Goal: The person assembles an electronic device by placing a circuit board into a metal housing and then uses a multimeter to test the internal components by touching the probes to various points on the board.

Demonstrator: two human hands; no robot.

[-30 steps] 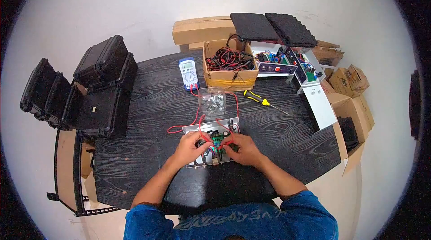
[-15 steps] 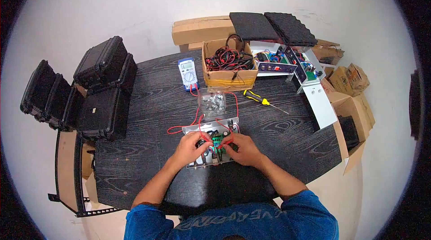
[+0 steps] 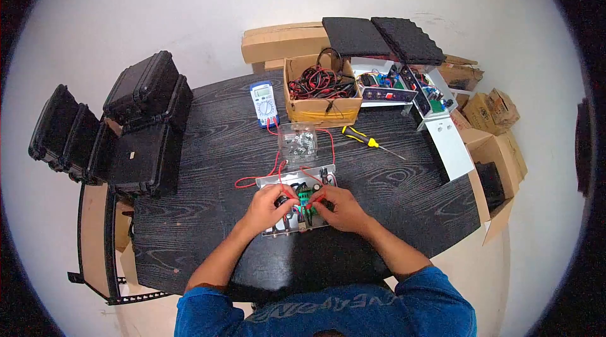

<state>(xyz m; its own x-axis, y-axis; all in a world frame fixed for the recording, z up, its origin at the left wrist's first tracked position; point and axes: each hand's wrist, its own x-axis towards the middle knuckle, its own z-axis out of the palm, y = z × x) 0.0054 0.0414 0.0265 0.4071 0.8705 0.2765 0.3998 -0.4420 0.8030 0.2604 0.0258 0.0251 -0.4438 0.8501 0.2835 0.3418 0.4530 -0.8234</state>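
Observation:
In front of me lies an open metal electronics case (image 3: 268, 180) with a green circuit board (image 3: 305, 195) and wiring inside. My left hand (image 3: 270, 206) pinches a red multimeter probe (image 3: 287, 193) over the board's left side. From the right, my right hand (image 3: 342, 209) is closed on a second red probe (image 3: 319, 198), pointed down at the board. Fingers hide the exact contact of the tips. Red leads run from the probes to a blue-and-white digital multimeter (image 3: 265, 105); its display digits are too small to read.
A clear box of small hardware (image 3: 298, 142) sits behind the case. A yellow-black screwdriver (image 3: 361, 137) lies to its right. Further back stand a carton of cables (image 3: 323, 112) and opened electronics units (image 3: 385, 95). Black hard cases (image 3: 145, 154) are stacked at left.

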